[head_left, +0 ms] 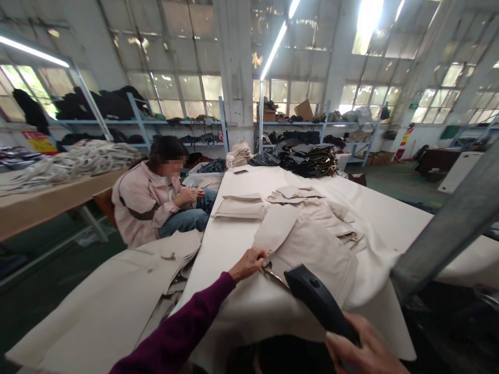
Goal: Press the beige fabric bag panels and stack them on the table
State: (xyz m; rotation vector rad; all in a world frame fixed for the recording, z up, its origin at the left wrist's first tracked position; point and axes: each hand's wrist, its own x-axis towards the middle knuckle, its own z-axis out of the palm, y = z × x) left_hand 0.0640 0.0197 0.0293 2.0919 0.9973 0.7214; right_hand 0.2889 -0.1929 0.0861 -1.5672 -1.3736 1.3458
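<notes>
"Head view first: what was your left hand (249,262) doing?"

"Pinching. My thumb and fingers were pressed together on the edge of the beige fabric piece (319,249), just below the middle of the frame. A narrow brassy strip (277,278) ran from there toward the lower right."

"And your right hand (366,343)?"

"Down in the lower right, wrapped around the handle of a black handheld tool (315,296). Its head pointed up and left, close to that strip; I couldn't tell whether they touched."

"What lay around the piece?"

"It was spread on a white table (222,249), with more beige pieces (296,192) piled just above it and a flat stack (239,208) to their left. Farther up, near the table's far end, sat a dark bundle (307,158) and a phone (240,172)."

"Anything on the left?"

"Large beige panels (105,291) filled the lower left. Above them sat a co-worker (144,202) in a pale pink jacket, both hands raised around something too small to make out. Loaded blue shelves (224,122) lined the windows behind."
</notes>
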